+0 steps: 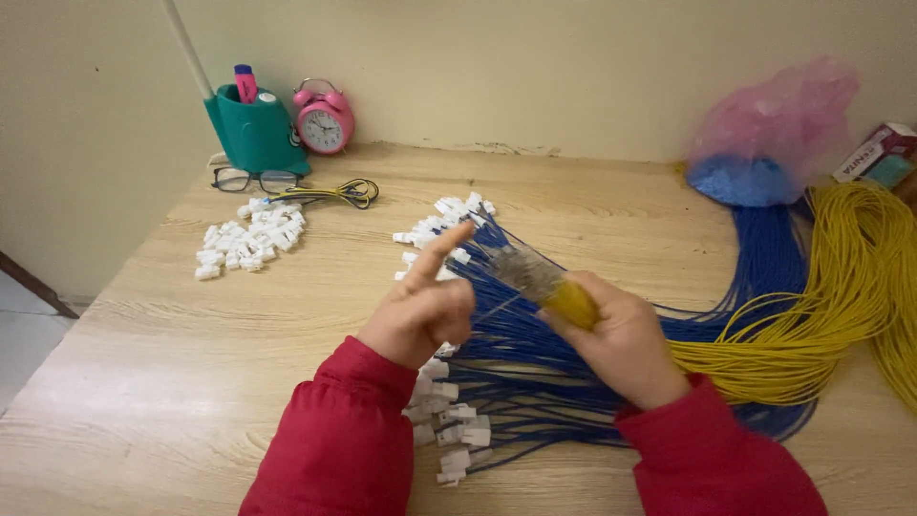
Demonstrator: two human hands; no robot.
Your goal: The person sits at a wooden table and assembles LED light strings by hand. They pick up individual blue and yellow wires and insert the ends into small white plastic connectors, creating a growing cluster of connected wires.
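Note:
My right hand (621, 339) grips a tight bundle of yellow wires (571, 301) whose bare metal ends (523, 268) stick out toward the upper left. My left hand (420, 308) hovers beside those ends with the index finger stretched up and the other fingers curled; whether it pinches a single strand I cannot tell. Beneath both hands lies a fan of blue wires (521, 368) tipped with white plastic connectors (449, 420). Both arms wear red sleeves.
A heap of loose white connectors (250, 235) lies at the left. Behind it are black glasses (250, 179), a teal pen holder (251, 129) and a pink alarm clock (324, 120). A large yellow wire coil (855, 277), a pink plastic bag (778, 119) and a small box (881, 155) fill the right.

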